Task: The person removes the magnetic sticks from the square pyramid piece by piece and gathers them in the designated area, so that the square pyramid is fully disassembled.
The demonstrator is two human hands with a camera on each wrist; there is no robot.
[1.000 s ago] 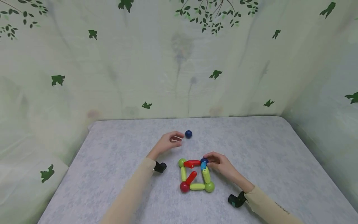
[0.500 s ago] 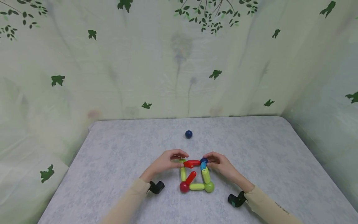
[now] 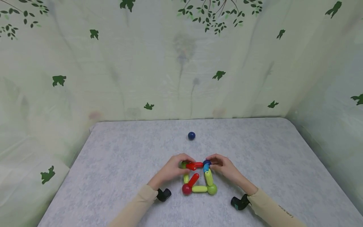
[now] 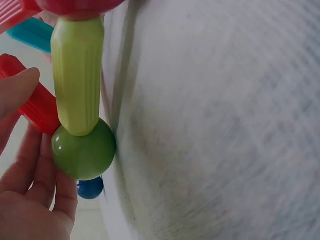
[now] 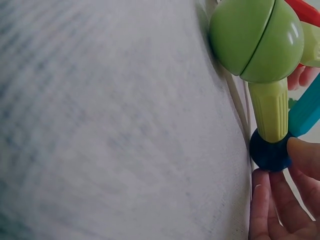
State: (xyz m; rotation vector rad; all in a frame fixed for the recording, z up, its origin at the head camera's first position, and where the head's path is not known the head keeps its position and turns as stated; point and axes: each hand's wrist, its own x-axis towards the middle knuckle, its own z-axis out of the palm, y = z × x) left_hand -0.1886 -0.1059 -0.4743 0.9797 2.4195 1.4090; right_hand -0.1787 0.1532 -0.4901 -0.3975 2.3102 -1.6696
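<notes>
A square frame of magnetic sticks and balls lies on the table. My left hand [image 3: 173, 167] curls round the green ball [image 4: 84, 149] at its far left corner, thumb against a red stick [image 4: 40, 107] that slants up from that ball. At the far right corner my right hand [image 3: 225, 166] pinches the dark blue ball [image 5: 271, 151] between thumb and fingers; a light blue stick [image 5: 306, 107] rises from it. Nearer the body are a red ball [image 3: 187, 189] with a red stick [image 3: 194, 180], and another green ball [image 5: 257, 40]. Yellow-green sticks [image 3: 199, 189] join the balls along the sides.
A loose dark blue ball [image 3: 191, 136] sits on the grey table [image 3: 127, 142] beyond the frame. A pale curtain [image 3: 158, 69] with leaf prints hangs behind the table's far edge. Black wrist cameras [image 3: 240, 202] stick out beside the forearms.
My left hand has come back from beside the loose blue ball to the frame's far left green ball and closed round it. The right hand has stayed at its blue ball.
</notes>
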